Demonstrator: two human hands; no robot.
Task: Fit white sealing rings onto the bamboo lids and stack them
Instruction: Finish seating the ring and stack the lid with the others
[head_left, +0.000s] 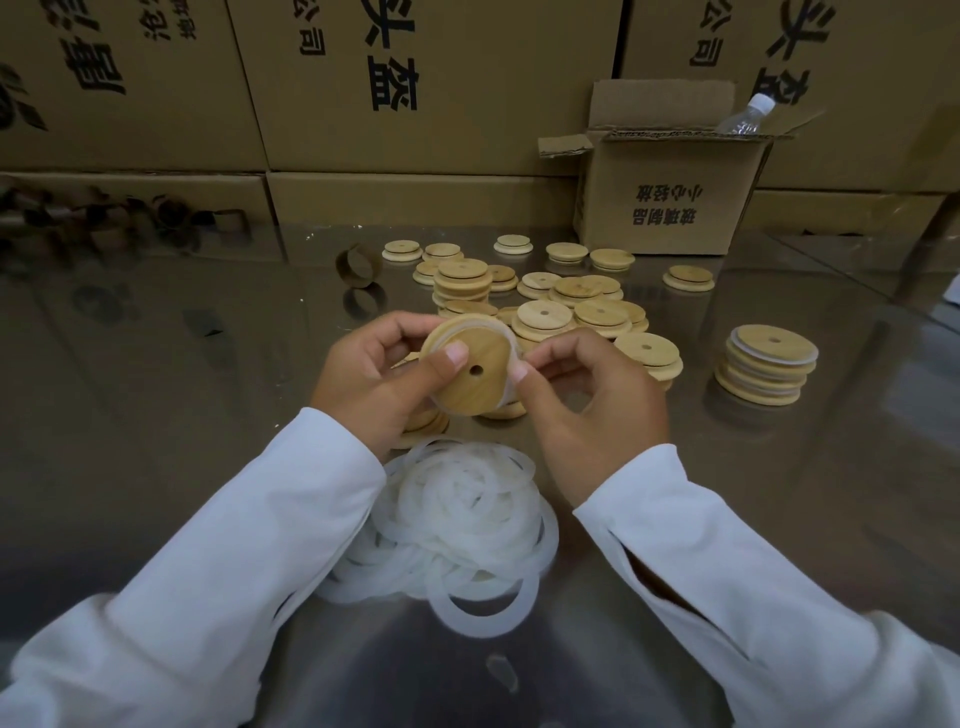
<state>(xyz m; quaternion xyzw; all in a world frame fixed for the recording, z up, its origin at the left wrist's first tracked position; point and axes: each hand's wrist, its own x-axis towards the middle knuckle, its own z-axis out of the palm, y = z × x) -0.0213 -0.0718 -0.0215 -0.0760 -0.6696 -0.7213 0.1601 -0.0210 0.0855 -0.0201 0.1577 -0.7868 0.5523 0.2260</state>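
My left hand (382, 376) grips a round bamboo lid (475, 382) with a centre hole, thumb pressed on its face. A white sealing ring (511, 340) runs around the lid's upper and right edge. My right hand (587, 402) pinches that ring at the lid's right side. Below my hands lies a heap of loose white rings (467, 525) on the shiny table. Beyond them spreads a scatter of bare bamboo lids (566, 301). At the right stands a stack of lids with rings (763, 366).
An open cardboard box (670, 192) holding a plastic bottle (748, 117) stands at the back right. Large printed cartons (363, 88) wall off the back. A brown cardboard ring (358, 265) and more tubes (130, 218) sit back left. The metal table (156, 389) reflects light.
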